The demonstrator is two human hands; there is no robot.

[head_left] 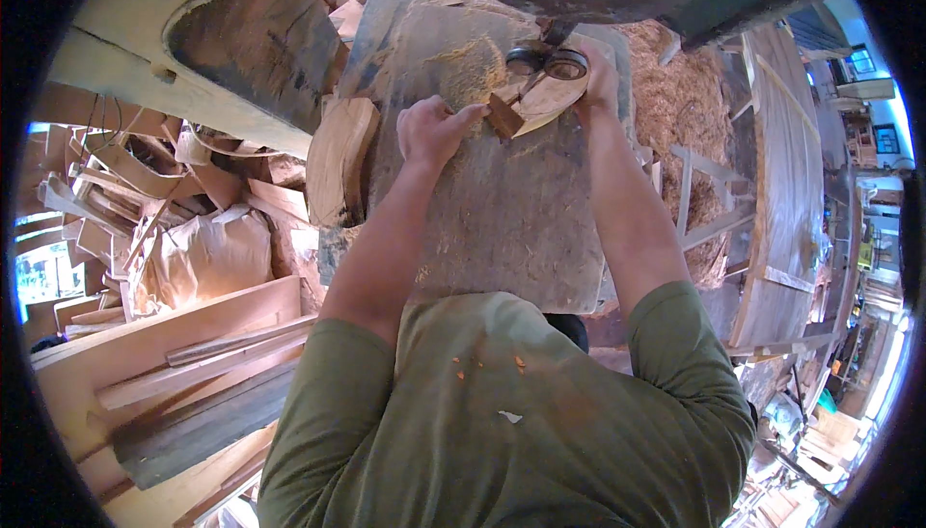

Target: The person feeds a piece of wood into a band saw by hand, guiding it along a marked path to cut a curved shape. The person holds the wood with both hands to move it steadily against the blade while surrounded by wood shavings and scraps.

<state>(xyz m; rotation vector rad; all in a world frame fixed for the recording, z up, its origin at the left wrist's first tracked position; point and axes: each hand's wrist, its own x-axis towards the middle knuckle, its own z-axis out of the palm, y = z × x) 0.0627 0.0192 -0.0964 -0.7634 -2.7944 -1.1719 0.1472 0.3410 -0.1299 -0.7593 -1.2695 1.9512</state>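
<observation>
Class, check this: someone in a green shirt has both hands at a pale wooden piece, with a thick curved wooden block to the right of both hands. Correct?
Not quite: in the head view, the thick curved wooden block is to the left of both the left hand and the right hand. The rest stands: green shirt, hands at the pale wooden piece.

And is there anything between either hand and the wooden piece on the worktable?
Nothing visible: the left hand reaches its darker near end and the right hand is against its right side. Two round fittings overlap the far part of the wooden piece in this view, between the hands.
</observation>
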